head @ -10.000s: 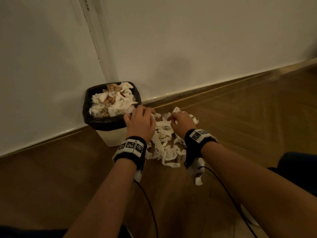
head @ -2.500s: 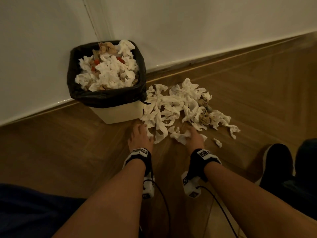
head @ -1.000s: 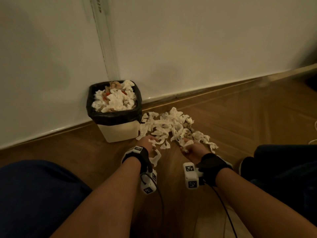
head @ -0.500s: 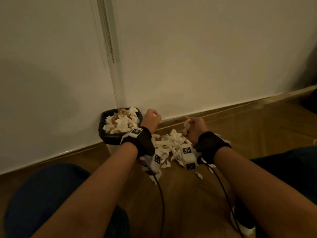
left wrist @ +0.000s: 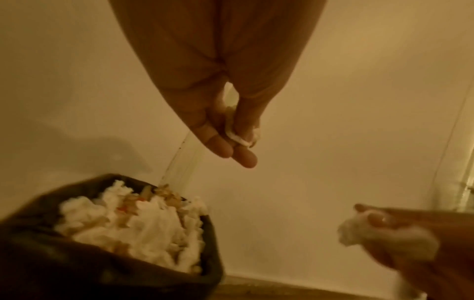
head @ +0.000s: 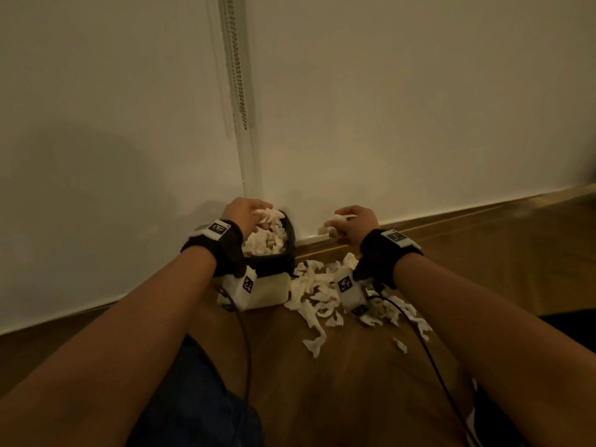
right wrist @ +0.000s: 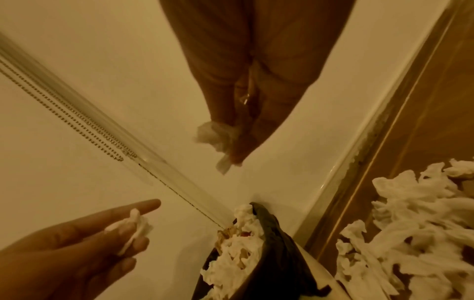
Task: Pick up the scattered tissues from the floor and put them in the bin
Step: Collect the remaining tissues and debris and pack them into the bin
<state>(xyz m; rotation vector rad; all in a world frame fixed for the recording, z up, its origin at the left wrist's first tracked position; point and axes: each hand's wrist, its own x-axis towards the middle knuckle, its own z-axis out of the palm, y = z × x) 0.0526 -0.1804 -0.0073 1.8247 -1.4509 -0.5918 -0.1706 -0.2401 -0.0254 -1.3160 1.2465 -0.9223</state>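
A white bin with a black liner (head: 289, 250) stands against the wall, heaped with crumpled tissues (left wrist: 143, 227). My left hand (head: 258, 217) hovers over the bin's top and pinches a thin strip of tissue (left wrist: 236, 138) between thumb and fingers. My right hand (head: 338, 225) is raised to the right of the bin, away from its opening, and grips a crumpled tissue wad (right wrist: 218, 134). A pile of white tissues (head: 319, 291) lies on the wooden floor right of the bin, partly hidden by my right wrist.
The white wall is just behind the bin, with a hanging bead chain (head: 238, 75) above it. A pale skirting (head: 451, 217) runs along the wood floor. My dark blue knee (head: 200, 398) is at the lower left. Cables trail from both wrist cameras.
Both hands have risen from the floor pile, each with tissue. The left has moved over the bin, and the right has come up beside it near the wall.
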